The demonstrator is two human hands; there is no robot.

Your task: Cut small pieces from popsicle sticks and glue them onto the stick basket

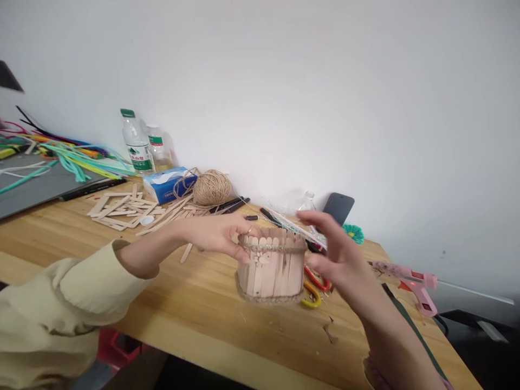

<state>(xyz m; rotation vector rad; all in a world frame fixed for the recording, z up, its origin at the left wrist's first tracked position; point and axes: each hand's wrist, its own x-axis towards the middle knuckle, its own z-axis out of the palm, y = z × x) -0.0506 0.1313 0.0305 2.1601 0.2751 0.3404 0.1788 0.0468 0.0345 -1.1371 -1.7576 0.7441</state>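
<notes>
In the middle of the head view is a small oval basket (270, 273) made of upright craft sticks, with twine braid around its upper part and its base. A small pale decoration, too fine to make out, sits on its front. My left hand (227, 235) grips the left rim, thumb outside and the other fingers partly hidden behind the sticks. My right hand (335, 252) is beside the right end, fingers and thumb spread apart with nothing between them. Behind the basket's right side lie scissors (312, 295) with red and yellow handles.
A pink glue gun (418, 284) with a red light rests at the right table edge. A phone (338, 207) leans by the wall near a teal pompom flower (353, 234). Left are a twine ball (212, 188), loose craft sticks (122, 208), a tissue pack (168, 184), bottles (136, 143) and pipe cleaners (75, 160).
</notes>
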